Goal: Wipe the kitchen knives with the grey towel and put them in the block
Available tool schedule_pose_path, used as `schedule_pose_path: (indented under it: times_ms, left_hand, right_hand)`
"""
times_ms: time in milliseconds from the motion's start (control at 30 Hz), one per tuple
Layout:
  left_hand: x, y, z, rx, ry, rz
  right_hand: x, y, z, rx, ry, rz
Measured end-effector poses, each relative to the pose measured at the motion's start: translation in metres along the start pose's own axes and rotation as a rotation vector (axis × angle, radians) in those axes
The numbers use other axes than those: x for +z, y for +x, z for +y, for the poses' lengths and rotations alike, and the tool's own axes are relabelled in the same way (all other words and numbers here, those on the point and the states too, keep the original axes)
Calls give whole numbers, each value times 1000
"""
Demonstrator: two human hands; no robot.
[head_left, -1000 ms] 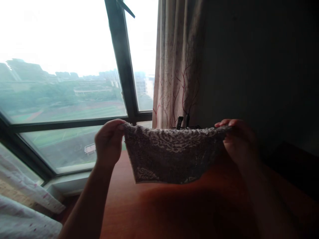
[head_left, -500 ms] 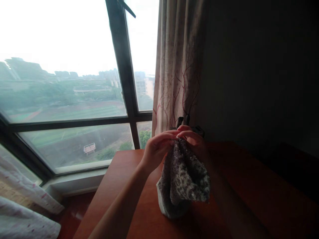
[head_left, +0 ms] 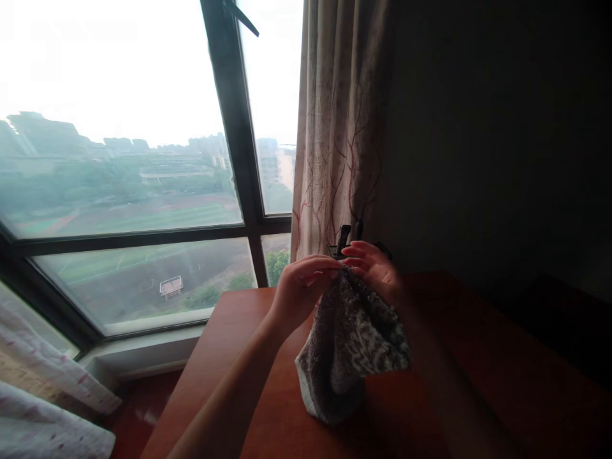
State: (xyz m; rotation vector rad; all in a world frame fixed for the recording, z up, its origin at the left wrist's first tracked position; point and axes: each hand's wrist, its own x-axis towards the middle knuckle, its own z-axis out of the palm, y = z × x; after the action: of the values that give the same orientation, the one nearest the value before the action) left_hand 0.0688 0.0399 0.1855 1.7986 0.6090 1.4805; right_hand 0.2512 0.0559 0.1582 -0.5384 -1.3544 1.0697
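"Holding what, on the left?"

"A patterned cloth (head_left: 340,347), pinched at its gathered top by the left hand (head_left: 303,284)."

"And on the right?"

"Touching the same gathered top with the right hand (head_left: 377,266), half spread; impossible to tell whether gripping."

"Hanging where?"

"Below both hands in loose folds, over the reddish counter (head_left: 234,322); hard to say if resting on it. Behind, a curtain (head_left: 325,127) beside the window (head_left: 143,191)."

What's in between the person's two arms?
In the head view, a grey patterned cloth hangs there over the reddish-brown table, its bunched top up at the left hand and right hand.
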Motion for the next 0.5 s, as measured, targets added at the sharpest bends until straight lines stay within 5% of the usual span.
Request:
schedule_pose_path:
  times_ms: [133,267,367,500]
  left_hand:
    - [-9,1,-4,23,92,79]
    - [-15,3,-5,5,120,119]
    - [-20,5,-7,-5,146,150]
    - [-28,6,-8,20,257,164]
  right_hand:
    - [-14,-29,-23,-15,-127,5]
    - [-23,-54,-40,-49,-467,-186]
    - [-25,-58,-45,15,-805,-207]
    - [-31,-47,-57,-5,-982,-169]
